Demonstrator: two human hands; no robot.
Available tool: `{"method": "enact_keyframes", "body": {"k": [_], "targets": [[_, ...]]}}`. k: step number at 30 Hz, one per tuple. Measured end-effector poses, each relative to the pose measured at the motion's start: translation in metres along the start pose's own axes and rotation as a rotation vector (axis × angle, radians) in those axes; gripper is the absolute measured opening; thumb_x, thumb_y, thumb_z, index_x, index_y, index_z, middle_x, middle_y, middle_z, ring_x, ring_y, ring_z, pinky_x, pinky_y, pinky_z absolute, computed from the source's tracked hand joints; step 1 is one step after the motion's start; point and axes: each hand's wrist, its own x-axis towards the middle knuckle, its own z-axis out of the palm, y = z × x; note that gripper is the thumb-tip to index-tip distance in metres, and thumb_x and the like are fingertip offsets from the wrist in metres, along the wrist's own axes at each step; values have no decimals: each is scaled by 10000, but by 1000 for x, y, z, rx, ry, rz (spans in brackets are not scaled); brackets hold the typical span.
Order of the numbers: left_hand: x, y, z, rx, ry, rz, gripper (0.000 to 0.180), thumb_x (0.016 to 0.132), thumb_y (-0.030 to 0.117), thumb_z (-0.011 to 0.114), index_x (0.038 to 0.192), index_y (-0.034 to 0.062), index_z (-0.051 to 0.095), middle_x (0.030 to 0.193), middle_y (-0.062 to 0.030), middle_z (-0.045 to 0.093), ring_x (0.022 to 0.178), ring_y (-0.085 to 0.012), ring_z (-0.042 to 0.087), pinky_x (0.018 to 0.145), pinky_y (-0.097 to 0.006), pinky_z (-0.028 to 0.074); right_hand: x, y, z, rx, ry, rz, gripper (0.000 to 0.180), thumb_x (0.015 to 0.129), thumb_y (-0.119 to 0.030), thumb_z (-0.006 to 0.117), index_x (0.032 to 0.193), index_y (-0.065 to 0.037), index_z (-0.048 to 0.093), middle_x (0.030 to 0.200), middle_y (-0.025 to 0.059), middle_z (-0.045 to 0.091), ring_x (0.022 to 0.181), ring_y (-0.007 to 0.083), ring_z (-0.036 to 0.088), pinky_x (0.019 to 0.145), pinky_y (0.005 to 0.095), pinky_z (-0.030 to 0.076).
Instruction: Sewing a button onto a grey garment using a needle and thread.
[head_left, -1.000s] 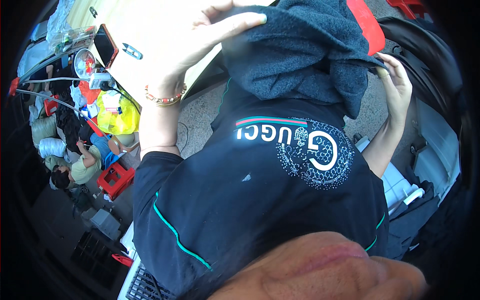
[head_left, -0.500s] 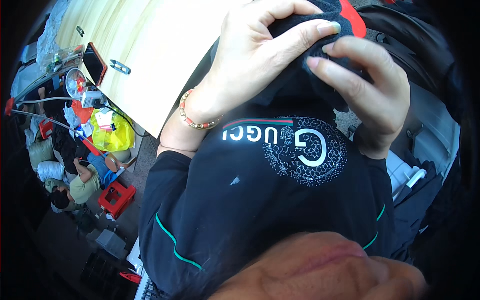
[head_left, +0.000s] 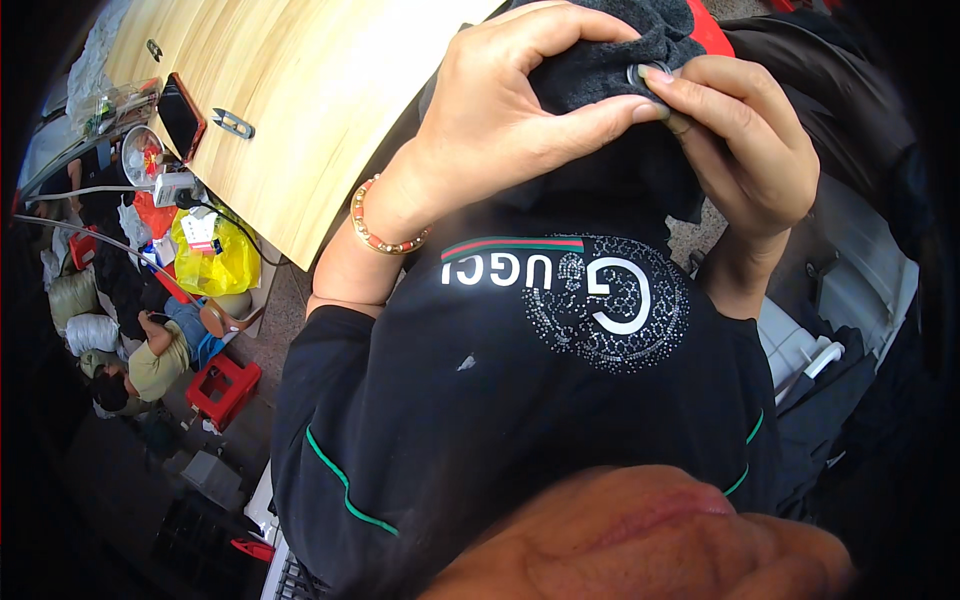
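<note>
The table (head_left: pixel 300 110) is pale yellow wood with long wavy stripes. A phone (head_left: pixel 181 117) with a red edge lies by its left side. Little snips (head_left: pixel 233 123) lie near the phone. A small dark thing (head_left: pixel 153 49) is farther up. A red stool (head_left: pixel 222 390) stands on the gray floor (head_left: pixel 284 312).

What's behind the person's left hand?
Behind the left hand, dark grey cloth shows between its thumb and fingers; pale wooden table shows to its left. Whatever the palm covers is hidden.
</note>
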Motion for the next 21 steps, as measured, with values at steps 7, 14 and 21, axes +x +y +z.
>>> {"method": "enact_keyframes", "body": {"k": [7,14,21], "targets": [[5,18,-5,53,-5,-106,345,769,29,791,1078,-38,654,947,-154,683,829,-247,682,730,-297,539,1,14,-16,180,-76,198,418,738,76,756,1142,48,651,1098,133,641,873,110,614,743,202,489],[-18,-25,2,185,58,262,359,765,-1,779,1104,-28,666,979,-163,698,837,-279,688,741,-329,544,24,23,-8,403,-273,192,428,754,-64,742,1164,30,662,1104,150,681,976,226,675,829,298,530],[-25,-36,5,354,73,364,341,732,-34,784,1056,-5,682,955,-141,703,800,-284,679,718,-332,530,-14,49,-1,516,-147,211,349,762,74,743,1096,53,642,1088,143,638,906,117,617,760,216,506]]}}
